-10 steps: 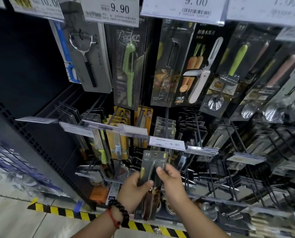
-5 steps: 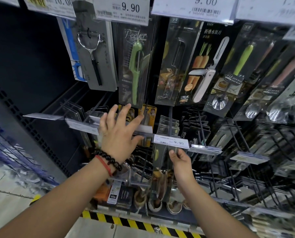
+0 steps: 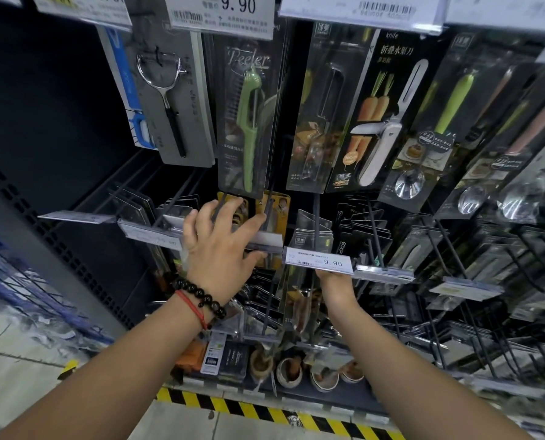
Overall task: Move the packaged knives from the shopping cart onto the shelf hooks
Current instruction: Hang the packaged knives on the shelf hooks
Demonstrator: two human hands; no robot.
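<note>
Since a second ago the left hand has let go of the dark carded knife pack and now spreads open over the clear price-strip rail. Right hand is half hidden behind the white "9.90" tag; its grip cannot be told. Pack hangs below that tag, so hooking looks nearly done. Far packs read "Peeler" and "knife".

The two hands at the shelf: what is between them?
In the head view, between the left hand and the right hand hangs a clear-fronted knife package, under the white 9.90 price tag.
</note>
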